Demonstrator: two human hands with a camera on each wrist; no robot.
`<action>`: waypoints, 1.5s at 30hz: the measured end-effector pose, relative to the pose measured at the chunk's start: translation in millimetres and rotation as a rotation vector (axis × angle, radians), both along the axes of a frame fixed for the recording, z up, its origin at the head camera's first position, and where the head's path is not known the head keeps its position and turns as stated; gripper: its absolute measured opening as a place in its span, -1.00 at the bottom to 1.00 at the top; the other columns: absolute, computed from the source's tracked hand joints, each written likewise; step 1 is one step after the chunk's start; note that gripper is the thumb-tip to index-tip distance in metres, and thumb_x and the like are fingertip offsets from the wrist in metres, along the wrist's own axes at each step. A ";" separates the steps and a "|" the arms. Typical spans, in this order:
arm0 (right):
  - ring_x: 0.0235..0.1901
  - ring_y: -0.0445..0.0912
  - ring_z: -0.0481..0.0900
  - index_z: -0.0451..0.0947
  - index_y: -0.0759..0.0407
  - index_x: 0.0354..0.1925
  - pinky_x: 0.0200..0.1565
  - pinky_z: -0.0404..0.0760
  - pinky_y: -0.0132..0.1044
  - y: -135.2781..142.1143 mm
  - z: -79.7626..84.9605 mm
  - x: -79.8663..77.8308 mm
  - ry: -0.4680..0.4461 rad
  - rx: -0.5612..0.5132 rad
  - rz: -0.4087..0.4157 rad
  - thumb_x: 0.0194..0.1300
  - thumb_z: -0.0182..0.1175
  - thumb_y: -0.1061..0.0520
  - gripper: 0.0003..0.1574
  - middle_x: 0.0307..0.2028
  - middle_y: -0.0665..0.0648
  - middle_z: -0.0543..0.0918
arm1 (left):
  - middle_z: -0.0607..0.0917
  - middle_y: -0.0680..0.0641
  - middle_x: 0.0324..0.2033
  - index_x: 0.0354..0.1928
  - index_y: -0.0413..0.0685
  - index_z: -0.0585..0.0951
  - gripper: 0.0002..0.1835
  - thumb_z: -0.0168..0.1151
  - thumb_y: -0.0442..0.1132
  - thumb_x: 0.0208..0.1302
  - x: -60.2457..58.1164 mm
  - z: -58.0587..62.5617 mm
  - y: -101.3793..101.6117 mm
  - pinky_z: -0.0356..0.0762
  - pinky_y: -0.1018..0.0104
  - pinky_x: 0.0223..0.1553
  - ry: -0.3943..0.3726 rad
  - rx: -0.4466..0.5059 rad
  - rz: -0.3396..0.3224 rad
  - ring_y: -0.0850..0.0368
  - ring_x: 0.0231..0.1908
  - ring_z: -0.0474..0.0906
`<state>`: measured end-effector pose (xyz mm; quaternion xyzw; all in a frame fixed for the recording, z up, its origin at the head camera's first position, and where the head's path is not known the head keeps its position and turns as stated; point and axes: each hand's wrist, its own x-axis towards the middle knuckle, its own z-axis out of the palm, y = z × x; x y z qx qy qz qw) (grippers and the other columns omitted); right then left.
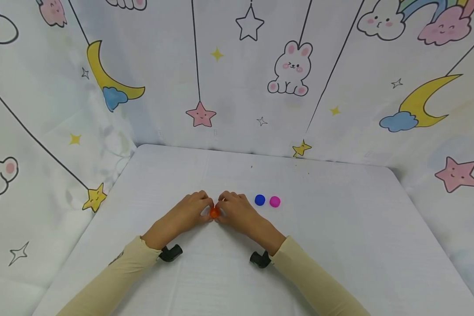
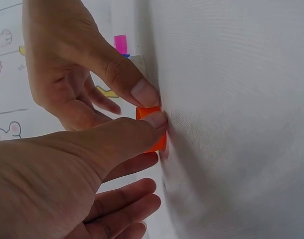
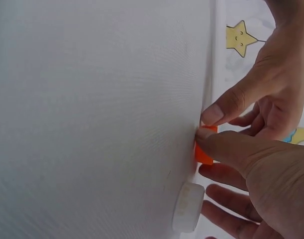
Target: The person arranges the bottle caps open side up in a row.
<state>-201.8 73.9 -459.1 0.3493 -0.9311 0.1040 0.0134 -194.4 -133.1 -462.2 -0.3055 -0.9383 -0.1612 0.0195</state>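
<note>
Left hand (image 1: 186,213) and right hand (image 1: 238,211) pinching small orange cylindrical piece (image 1: 214,213) between them at white tabletop (image 1: 339,228), short white cylinder (image 3: 188,208) just beside right hand's grip, round blue piece (image 1: 260,200) right of grip, round bright-pink piece (image 1: 274,202) just past blue.

Small curtained booth: cartoon-printed backdrop (image 1: 237,83) encloses white table (image 1: 339,228); room type unclear.

White table (image 1: 359,219), three coloured pieces (image 1: 260,200)
</note>
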 end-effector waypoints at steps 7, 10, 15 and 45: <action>0.20 0.02 0.60 0.73 0.02 0.14 0.26 0.54 0.08 4.5 6.9 0.7 -0.062 0.024 -0.044 0.40 0.43 -0.11 -0.57 0.18 0.09 0.64 | 0.62 -0.07 -0.10 -0.03 -0.09 0.70 -0.69 0.55 -0.14 0.28 1.2 2.8 0.8 0.55 0.05 -0.04 -0.053 -0.012 0.012 -0.05 -0.12 0.56; 0.25 0.02 0.57 0.68 0.01 0.25 0.32 0.50 0.09 9.6 12.0 0.3 -0.100 0.034 -0.067 0.40 0.42 -0.12 -0.47 0.22 0.09 0.62 | 0.62 -0.08 -0.06 0.01 -0.09 0.69 -0.65 0.55 -0.12 0.28 1.7 5.7 1.9 0.55 0.02 0.01 -0.080 -0.008 0.020 -0.06 -0.08 0.57; 0.23 0.02 0.58 0.64 0.03 0.30 0.32 0.52 0.07 20.6 19.9 0.9 -0.132 0.034 -0.100 0.36 0.46 -0.16 -0.37 0.21 0.10 0.63 | 0.63 -0.08 0.00 0.07 -0.08 0.68 -0.61 0.55 -0.10 0.28 1.0 11.1 8.9 0.55 -0.02 0.08 -0.100 -0.011 0.016 -0.08 -0.03 0.58; 0.01 -0.05 0.66 0.71 0.01 0.16 0.04 0.71 -0.10 51.7 6.7 9.4 -0.136 0.050 -0.160 0.32 0.50 -0.13 -0.48 0.03 0.07 0.70 | 0.63 -0.09 -0.04 -0.01 -0.09 0.69 -0.66 0.54 -0.09 0.29 -4.7 7.4 51.9 0.59 0.04 -0.01 -0.045 -0.054 -0.098 -0.03 -0.12 0.59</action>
